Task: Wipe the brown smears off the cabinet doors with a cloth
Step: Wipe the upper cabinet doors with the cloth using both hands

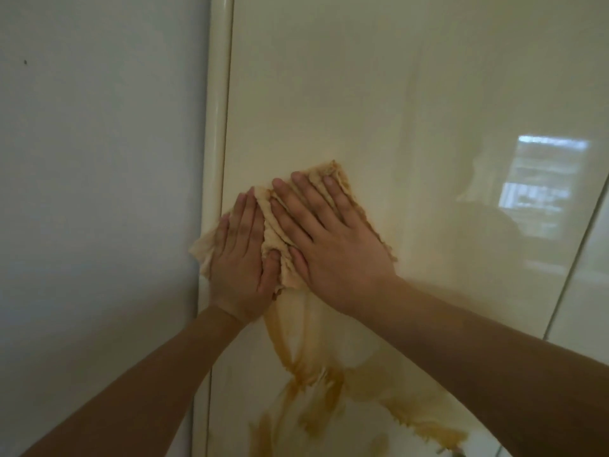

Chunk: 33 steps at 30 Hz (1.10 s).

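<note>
One cabinet door, glossy cream, fills my view; a second door shows as a strip past the seam at the right, and a grey wall stands at the left. Brown smears cover the lower part of the main door in several streaks, too merged to count. One cloth, soft, bunched and already stained tan, lies flat against the door just above the smears. My two hands press it there: left hand and right hand, both with fingers straight and spread, palms down, grasping nothing. I judge the cloth light and limp, likely to fold under sliding, so flat palm pressure across its middle suits it; the lacquered door looks slippery
</note>
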Each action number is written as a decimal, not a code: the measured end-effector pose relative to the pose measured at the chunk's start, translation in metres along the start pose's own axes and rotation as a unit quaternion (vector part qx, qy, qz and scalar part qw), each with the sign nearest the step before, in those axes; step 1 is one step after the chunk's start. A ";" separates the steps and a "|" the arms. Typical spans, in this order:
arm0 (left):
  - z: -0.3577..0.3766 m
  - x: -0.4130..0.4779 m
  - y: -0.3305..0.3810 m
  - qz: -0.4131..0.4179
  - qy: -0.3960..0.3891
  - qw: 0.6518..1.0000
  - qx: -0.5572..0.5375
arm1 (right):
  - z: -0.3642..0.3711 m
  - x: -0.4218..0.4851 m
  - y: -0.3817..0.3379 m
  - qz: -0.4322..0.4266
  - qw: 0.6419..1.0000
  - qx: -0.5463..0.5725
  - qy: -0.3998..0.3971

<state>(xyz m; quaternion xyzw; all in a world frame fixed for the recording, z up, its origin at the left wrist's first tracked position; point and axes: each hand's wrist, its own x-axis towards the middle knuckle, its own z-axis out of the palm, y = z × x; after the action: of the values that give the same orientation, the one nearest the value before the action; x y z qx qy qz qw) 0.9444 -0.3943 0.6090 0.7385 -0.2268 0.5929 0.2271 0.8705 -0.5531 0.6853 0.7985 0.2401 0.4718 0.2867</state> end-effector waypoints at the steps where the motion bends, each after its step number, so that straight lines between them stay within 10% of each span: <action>1: 0.002 -0.009 0.001 -0.002 -0.002 1.000 -0.001 | 0.002 -0.007 -0.004 -0.003 1.000 0.002 -0.005; 11: 0.011 -0.052 0.039 0.025 -0.042 0.999 0.016 | 0.005 -0.066 -0.007 -0.054 0.997 0.038 -0.049; 20: -0.001 0.094 0.109 0.191 -0.060 0.979 0.042 | -0.071 -0.068 0.158 -0.065 0.995 -0.066 -0.048; 33: -0.012 0.220 0.206 0.272 -0.054 0.958 0.074 | -0.118 -0.093 0.241 0.177 0.977 -0.111 0.033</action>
<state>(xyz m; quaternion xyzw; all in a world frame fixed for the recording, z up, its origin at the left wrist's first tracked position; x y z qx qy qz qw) 0.8532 -0.5652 0.8402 0.6947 -0.3860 0.6069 -0.0106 0.7520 -0.7602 0.8394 0.7755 0.0506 0.5648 0.2775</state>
